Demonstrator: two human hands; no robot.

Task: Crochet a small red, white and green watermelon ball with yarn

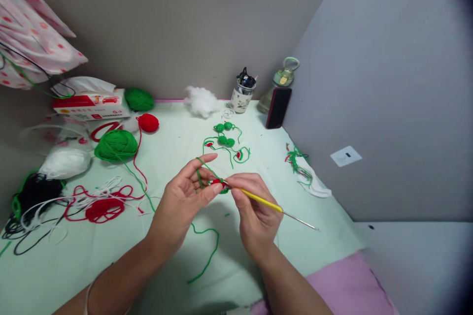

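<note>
My left hand (pixel 188 188) pinches a small crochet piece (pixel 223 189) in red, white and green. Green yarn (pixel 200 177) loops around its raised fingers. In my right hand (pixel 254 209) is a crochet hook (pixel 261 200) with a yellow grip; its front tip meets the piece, mostly hidden by the fingers, and its bare metal end points out to the right. A loose green strand (pixel 214 248) trails on the table below my hands. Just beyond them lie green crocheted balls (pixel 222 141) and small red-and-green crocheted pieces (pixel 239 155) with yarn tails.
At left are a green yarn ball (pixel 116 145), a red yarn ball (pixel 148 122), tangled red yarn (pixel 105 210), black yarn (pixel 40 194) and a tissue box (pixel 92 106). White stuffing (pixel 201 102), a pen cup (pixel 242 98), a bottle (pixel 284 76) and a phone (pixel 279 108) stand at the back.
</note>
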